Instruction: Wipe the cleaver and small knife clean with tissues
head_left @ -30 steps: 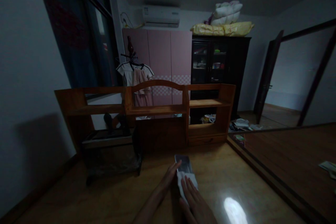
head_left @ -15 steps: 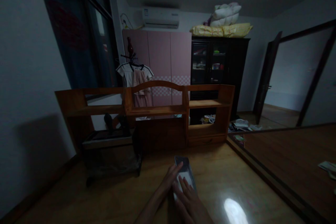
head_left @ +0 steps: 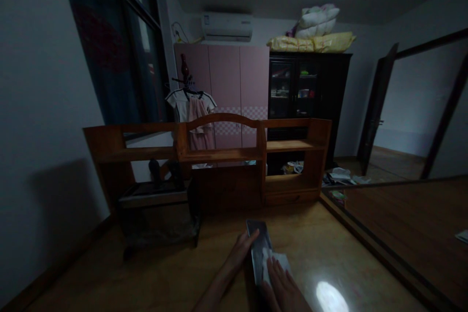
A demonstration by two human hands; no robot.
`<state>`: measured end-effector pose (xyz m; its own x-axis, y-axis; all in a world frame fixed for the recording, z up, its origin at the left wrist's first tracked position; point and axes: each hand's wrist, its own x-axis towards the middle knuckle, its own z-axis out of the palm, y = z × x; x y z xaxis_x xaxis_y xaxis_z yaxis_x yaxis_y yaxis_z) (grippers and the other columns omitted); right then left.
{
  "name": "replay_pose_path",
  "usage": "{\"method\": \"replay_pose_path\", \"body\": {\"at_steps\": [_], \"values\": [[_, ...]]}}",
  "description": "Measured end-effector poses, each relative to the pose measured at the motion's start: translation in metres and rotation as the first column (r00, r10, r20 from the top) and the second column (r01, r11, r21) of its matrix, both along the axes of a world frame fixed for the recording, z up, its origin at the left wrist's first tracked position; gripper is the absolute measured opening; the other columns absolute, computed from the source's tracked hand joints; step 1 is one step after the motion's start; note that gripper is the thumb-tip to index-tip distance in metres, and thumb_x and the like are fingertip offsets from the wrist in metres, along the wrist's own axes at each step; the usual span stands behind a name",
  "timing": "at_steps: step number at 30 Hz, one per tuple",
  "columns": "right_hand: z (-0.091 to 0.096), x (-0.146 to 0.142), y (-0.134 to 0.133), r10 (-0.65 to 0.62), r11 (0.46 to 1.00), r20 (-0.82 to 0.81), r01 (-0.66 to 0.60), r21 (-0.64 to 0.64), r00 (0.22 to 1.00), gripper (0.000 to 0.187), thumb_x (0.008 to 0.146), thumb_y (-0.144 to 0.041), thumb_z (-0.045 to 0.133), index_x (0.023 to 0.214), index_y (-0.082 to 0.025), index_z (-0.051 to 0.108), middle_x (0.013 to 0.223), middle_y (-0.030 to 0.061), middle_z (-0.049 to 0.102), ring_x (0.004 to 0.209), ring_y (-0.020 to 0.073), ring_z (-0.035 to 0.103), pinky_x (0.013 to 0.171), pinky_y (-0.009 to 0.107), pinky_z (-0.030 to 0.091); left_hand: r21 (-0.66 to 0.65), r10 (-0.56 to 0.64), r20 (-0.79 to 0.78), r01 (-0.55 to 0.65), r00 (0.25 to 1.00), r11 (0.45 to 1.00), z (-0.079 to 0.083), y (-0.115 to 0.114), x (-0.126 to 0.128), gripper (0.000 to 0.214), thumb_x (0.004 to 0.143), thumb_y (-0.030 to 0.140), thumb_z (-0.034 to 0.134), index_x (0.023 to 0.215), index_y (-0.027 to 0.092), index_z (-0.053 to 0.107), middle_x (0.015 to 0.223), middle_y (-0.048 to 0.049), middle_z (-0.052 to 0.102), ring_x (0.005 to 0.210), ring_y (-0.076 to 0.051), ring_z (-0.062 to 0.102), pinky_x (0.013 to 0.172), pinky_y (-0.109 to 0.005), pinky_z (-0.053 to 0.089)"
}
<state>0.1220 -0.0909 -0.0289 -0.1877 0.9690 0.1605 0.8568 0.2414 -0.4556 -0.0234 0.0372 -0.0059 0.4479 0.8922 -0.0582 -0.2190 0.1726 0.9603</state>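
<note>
On the wooden tabletop in front of me is a long, flat, dark grey rectangular object [head_left: 259,243] with a shiny face; its exact kind is hard to make out in the dim light. My left hand [head_left: 239,249] grips its left edge, thumb lying over the top face. Under the fingers of my right hand [head_left: 280,280] is a white cloth or tissue [head_left: 282,259], pressed against the lower right part of the object. The object's near end is partly hidden by my right hand.
A black stand with dark handles [head_left: 159,209] is on the table at the left. Behind it runs a wooden shelf unit [head_left: 223,156]. A raised wooden edge [head_left: 365,246] borders the table at right, and a light reflection shows on the tabletop.
My right hand has slid with the white cloth towards the right and near side, baring more of the object's face. My left hand keeps its hold. The view has shifted slightly.
</note>
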Motion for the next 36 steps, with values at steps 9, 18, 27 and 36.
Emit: {"method": "replay_pose_path", "body": {"at_steps": [9,18,27,36], "values": [[0.001,-0.019,0.010,0.211,0.977,-0.102,-0.210,0.022,0.972,0.047,0.099,-0.049,0.033,0.143,-0.035,0.038,0.150,-0.0007,0.029,0.139,0.0270,0.027,0.112,0.048,0.032,0.011,-0.020,-0.024,0.020,1.000,1.000,0.025,-0.014,-0.010,0.055,0.068,0.059,0.072,0.100,0.015,0.069,0.088,-0.0062,0.070,0.093,-0.024,0.060,0.086,-0.031,0.041],[-0.002,0.011,0.001,0.143,0.989,-0.084,-0.146,-0.037,0.986,0.047,0.098,-0.049,0.032,0.141,-0.032,0.042,0.146,0.0009,0.037,0.136,0.0259,0.036,0.110,0.045,0.037,0.023,-0.030,-0.045,0.031,0.999,0.999,0.022,-0.010,-0.003,0.064,0.065,0.068,0.070,0.099,0.013,0.068,0.088,-0.0071,0.070,0.084,-0.023,0.062,0.082,-0.031,0.042],[-0.045,0.010,0.003,-0.028,0.990,-0.023,0.031,0.135,0.999,0.043,0.093,-0.051,0.044,0.132,-0.036,0.055,0.138,0.0031,0.049,0.128,0.0341,0.046,0.102,0.054,0.046,0.054,-0.041,-0.034,0.043,0.999,0.998,0.023,-0.012,-0.006,0.062,0.069,0.065,0.067,0.103,0.013,0.069,0.093,-0.0082,0.071,0.086,-0.024,0.063,0.081,-0.031,0.044],[-0.010,-0.014,-0.006,0.130,0.985,-0.114,-0.115,0.131,0.985,0.046,0.098,-0.045,0.040,0.142,-0.031,0.041,0.147,0.0012,0.034,0.137,0.0278,0.032,0.110,0.046,0.037,0.115,-0.012,-0.052,0.018,0.999,0.993,0.008,-0.004,-0.005,0.055,0.076,0.062,0.064,0.099,0.011,0.069,0.084,-0.0053,0.069,0.079,-0.019,0.060,0.077,-0.027,0.042]]}}
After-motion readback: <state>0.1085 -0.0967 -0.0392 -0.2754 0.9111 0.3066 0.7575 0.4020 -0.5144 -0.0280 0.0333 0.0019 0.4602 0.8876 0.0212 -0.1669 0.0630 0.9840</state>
